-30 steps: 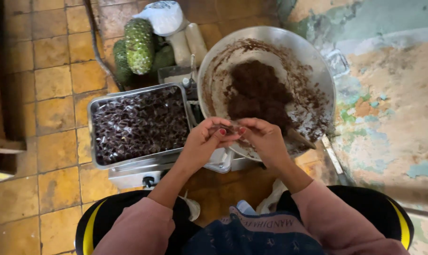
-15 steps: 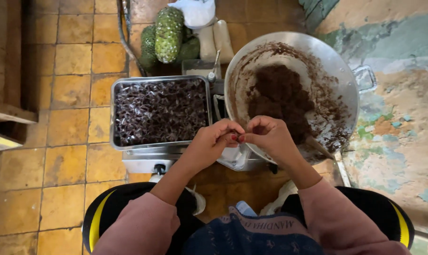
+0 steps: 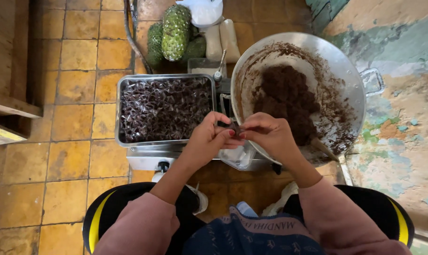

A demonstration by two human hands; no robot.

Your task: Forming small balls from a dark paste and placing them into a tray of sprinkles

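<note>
Both hands, left and right, pinch a small dark wrapped sweet between fingertips beside a round metal pan of brown paste

Small dark morsel pinched between two hands above a steel tray and a wide metal bowl.

The morsel, a brown lump too small to make out in detail, sits at the frame's centre, gripped between the fingertips of the left hand and the right hand, which meet thumb to thumb. At ten o'clock from it lies the rectangular steel tray, level and packed to the rim with small dark pieces in clear, glinting wrappers. At two o'clock the round metal bowl tilts toward the person, holding a mound of dark brown paste, its inner wall smeared with the same.
</note>
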